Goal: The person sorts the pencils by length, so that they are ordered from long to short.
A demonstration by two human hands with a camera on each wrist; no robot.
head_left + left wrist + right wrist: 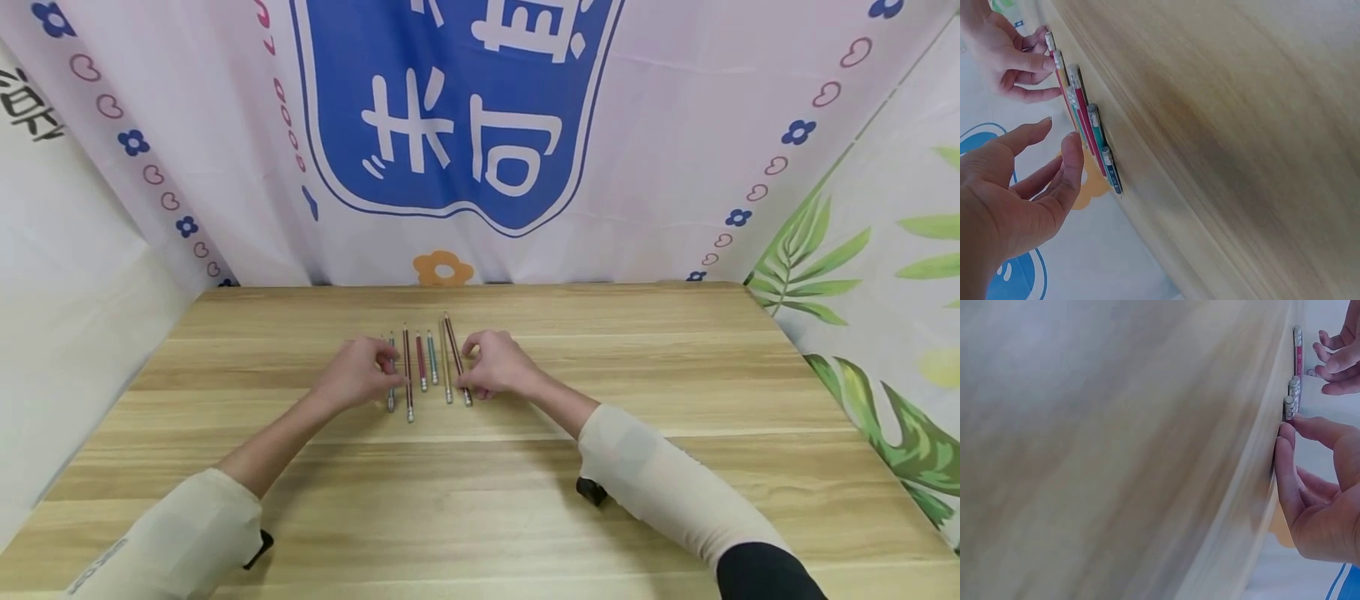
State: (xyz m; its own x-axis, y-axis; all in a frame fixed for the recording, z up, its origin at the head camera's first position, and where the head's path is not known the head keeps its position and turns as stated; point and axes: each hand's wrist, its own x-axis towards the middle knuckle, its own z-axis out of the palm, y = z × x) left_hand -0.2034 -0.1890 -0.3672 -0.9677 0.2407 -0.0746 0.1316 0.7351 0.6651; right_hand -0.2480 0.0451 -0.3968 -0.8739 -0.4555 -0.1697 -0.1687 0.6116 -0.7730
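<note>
Several pencils with eraser ends lie side by side on the table, eraser ends nearer me. My right hand pinches the rightmost dark red pencil low on its shaft; in the right wrist view its thumb and fingertips meet by the eraser ends. A yellowish pencil lies just left of it. Further left are a short teal pencil, a short red pencil and a long dark red pencil. Over the leftmost blue pencil hovers my left hand, thumb and fingers apart in the left wrist view.
The wooden table reaches back to a printed cloth hanging behind it. Leaf-patterned cloth stands along the right side, and a pale cloth along the left.
</note>
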